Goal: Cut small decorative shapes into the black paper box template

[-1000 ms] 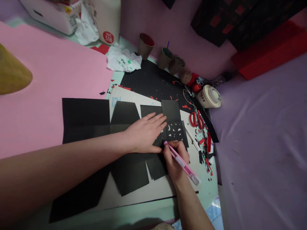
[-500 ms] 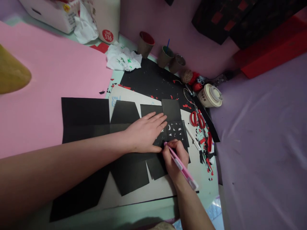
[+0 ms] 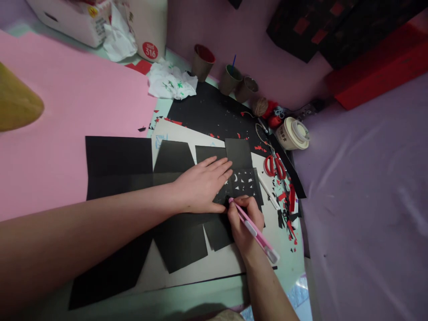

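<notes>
Black card (image 3: 180, 249), cut into a shape with several flaps, lies over a pale board (image 3: 230, 264). On its right part are small cut-out shapes, a crescent among them, through which white shows. My left hand (image 3: 203, 185) lies flat on the card, fingers stretched toward the cut-outs. Pinched in my right hand (image 3: 249, 218) is a pink craft knife (image 3: 256, 232), its front end at the card just beside my left thumb. The tip itself is too small to make out. My right hand rests at the card's lower right edge.
Red-handled scissors (image 3: 274, 166) and a white pen-like stick (image 3: 268, 191) lie to the right, among red and black paper scraps (image 3: 290, 200). Behind stand paper cups (image 3: 203, 62), twine (image 3: 260, 107), a lidded cup (image 3: 293, 133) and crumpled tissue (image 3: 172, 80). Pink paper (image 3: 67, 98) covers the left.
My right hand and the craft knife have shifted very slightly to the right, the knife's rear end a little lower. My left hand and the black card look unmoved.
</notes>
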`<state>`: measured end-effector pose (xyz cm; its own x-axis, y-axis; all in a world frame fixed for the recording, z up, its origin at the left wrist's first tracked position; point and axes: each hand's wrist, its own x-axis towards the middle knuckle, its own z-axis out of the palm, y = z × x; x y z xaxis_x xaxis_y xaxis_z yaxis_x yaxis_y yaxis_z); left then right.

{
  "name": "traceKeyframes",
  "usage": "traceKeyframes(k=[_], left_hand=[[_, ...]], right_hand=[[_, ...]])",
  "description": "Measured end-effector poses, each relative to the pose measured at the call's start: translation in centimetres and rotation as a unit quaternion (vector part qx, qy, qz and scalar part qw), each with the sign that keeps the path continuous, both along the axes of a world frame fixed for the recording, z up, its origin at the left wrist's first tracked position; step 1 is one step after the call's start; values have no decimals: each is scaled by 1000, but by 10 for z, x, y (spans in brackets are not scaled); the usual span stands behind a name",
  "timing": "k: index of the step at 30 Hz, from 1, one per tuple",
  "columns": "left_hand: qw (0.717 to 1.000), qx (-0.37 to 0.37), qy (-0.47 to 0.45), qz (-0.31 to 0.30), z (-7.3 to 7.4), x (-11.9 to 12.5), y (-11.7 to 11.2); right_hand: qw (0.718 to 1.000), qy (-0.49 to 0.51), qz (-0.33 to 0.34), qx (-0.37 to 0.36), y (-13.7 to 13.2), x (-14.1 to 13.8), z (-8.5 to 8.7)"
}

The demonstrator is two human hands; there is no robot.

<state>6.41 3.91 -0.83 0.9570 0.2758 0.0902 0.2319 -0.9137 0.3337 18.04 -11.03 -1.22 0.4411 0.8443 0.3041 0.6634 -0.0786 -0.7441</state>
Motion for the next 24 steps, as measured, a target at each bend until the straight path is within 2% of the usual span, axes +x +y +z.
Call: traceKeyframes(k=[10, 17, 24], left_hand=[[1000, 3, 2, 0, 0, 1, -1], [1000, 2, 7, 1, 1, 1, 0], [1000, 12, 8, 3, 0, 0, 0]], right_hand=[[1000, 2, -2, -6, 2, 0, 0], [999, -15, 25, -15, 0, 2, 1], [1000, -25, 13, -10, 0, 2, 1]])
